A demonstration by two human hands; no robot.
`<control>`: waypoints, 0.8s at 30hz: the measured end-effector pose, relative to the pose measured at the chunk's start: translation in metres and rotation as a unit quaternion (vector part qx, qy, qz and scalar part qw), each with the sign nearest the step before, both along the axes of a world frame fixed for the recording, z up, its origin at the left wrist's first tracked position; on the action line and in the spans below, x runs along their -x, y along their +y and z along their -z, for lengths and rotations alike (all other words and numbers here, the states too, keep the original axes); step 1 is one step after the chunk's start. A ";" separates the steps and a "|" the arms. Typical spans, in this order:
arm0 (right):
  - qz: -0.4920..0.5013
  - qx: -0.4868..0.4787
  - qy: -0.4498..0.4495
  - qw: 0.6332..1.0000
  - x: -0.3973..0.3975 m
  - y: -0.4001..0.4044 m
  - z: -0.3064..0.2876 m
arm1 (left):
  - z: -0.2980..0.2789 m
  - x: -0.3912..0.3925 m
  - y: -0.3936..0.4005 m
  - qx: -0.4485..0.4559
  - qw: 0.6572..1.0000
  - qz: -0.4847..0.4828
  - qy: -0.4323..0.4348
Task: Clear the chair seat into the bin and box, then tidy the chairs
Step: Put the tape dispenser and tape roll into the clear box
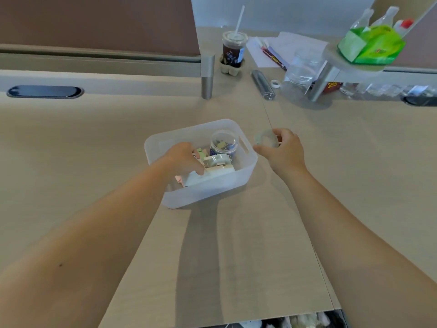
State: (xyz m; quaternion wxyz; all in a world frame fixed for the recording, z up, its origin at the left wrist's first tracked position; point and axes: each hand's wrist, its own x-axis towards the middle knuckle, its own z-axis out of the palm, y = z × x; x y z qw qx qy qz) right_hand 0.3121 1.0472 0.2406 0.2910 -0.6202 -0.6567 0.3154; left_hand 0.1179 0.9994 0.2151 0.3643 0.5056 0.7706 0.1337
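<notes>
Risked dropping the clear tape roll (266, 141), pinched loosely in right fingers (261, 149) beside the box (248, 162); left hand (183, 159) gripping contents.

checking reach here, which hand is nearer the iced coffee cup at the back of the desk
Right. The right hand, holding a clear tape roll, is just right of the box, below the coffee cup. The left hand is down inside the box, farther off.

We see a lidded plastic iced-coffee cup (233, 51) (straw upright) on the beige table (94, 143), near loose white papers (287, 47) and a green packet (371, 45).
</notes>
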 end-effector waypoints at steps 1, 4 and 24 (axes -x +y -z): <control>-0.001 0.002 0.002 1.000 0.001 0.000 0.002 | 0.000 0.001 0.001 0.011 1.000 -0.002 -0.009; -0.010 0.011 0.003 1.000 0.007 -0.001 0.004 | -0.001 0.003 0.000 0.062 0.998 0.002 -0.029; -0.179 0.069 -0.003 0.981 0.090 -0.024 -0.005 | -0.035 0.053 -0.031 -0.237 0.938 -0.218 -0.130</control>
